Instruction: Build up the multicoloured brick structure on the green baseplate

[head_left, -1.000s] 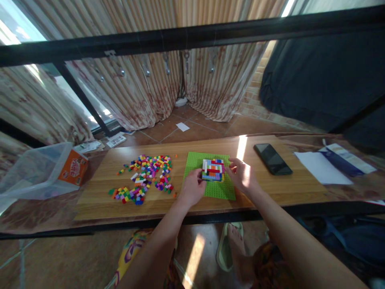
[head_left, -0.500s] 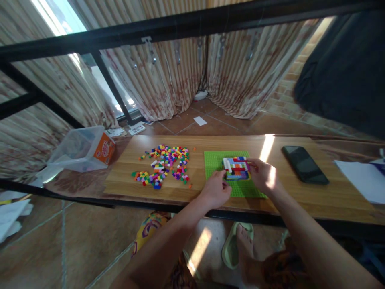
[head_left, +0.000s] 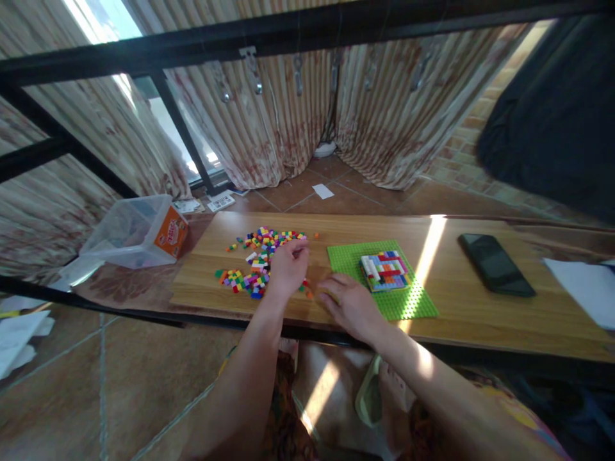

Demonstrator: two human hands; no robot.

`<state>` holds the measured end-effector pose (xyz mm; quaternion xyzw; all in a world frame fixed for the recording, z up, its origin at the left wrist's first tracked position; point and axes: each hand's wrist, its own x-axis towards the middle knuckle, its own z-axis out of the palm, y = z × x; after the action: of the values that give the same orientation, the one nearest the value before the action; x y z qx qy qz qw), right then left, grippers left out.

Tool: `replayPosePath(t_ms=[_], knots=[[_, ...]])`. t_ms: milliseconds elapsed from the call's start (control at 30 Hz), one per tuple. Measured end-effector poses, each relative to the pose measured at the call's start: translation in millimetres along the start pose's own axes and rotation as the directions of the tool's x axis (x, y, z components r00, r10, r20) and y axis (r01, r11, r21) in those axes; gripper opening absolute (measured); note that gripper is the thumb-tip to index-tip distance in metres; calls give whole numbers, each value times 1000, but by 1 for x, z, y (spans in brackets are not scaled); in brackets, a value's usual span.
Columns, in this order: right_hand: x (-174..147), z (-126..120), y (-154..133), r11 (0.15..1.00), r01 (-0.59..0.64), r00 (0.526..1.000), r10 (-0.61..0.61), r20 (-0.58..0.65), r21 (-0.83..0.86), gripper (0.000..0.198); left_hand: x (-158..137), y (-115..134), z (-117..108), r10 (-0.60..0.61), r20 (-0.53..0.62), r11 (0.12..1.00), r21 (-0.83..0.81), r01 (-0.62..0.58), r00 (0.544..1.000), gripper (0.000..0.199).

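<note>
Over the right side of a pile of small coloured toy bricks [head_left: 259,256] is my left hand [head_left: 288,267]. Its fingers are curled together; anything between them is too small to make out. My right hand [head_left: 353,306] hovers at the near left part of the green baseplate [head_left: 343,256], fingers loosely bent and apart, with nothing seen in them. A flat block built of many coloured bricks [head_left: 385,271] rests on the baseplate, untouched by either hand. A few loose bricks near the left wrist are partly hidden.
The wooden table [head_left: 451,256] carries a black phone [head_left: 494,264] on the right. White paper [head_left: 581,291] lies beyond it. A clear plastic box [head_left: 129,234] with an orange label stands at the left. A dark metal bar [head_left: 307,38] crosses above.
Both hands have left the brick block and moved left, my left hand to the loose pile, my right to the baseplate's left side. The block stays on the baseplate.
</note>
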<state>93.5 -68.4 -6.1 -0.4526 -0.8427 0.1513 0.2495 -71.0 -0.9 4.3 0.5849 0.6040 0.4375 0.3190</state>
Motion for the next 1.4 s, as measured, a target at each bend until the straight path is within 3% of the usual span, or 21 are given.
replayPosePath(t_ms=[200, 400, 500, 567, 667, 767, 900, 1067, 1167, 1400], knots=[[19, 23, -12, 994, 26, 983, -6, 185, -107, 20, -1, -2, 4, 65, 6, 998, 5, -65, 998, 23], [22, 18, -9, 994, -29, 981, 49, 186, -106, 21, -1, 0, 6, 91, 43, 994, 52, -93, 995, 26], [19, -1, 6, 996, -86, 994, 88, 63, -24, 20, -2, 6, 6, 79, 32, 992, 95, -81, 996, 27], [16, -21, 22, 987, -150, 984, 155, -86, 64, 18, -4, 12, 10, 63, 53, 989, 129, -69, 997, 27], [11, -51, 53, 939, -291, 900, 334, -281, 184, 18, -10, 20, 21, 52, 132, 986, 150, -72, 990, 26], [7, -68, 84, 872, -383, 806, 476, -352, 304, 20, -16, 28, 38, 62, 223, 983, 158, -98, 973, 27], [8, -66, 111, 783, -397, 765, 570, -298, 479, 24, -27, 37, 61, 42, 332, 973, 200, -114, 942, 37], [13, -56, 121, 754, -424, 801, 570, -180, 502, 26, -41, 36, 82, 114, 376, 952, 224, -209, 920, 78], [15, -55, 124, 732, -458, 804, 583, -116, 505, 26, -44, 31, 91, 166, 392, 938, 222, -268, 905, 93], [16, -53, 130, 714, -473, 802, 591, -82, 516, 26, -41, 28, 97, 172, 435, 921, 247, -300, 884, 96]])
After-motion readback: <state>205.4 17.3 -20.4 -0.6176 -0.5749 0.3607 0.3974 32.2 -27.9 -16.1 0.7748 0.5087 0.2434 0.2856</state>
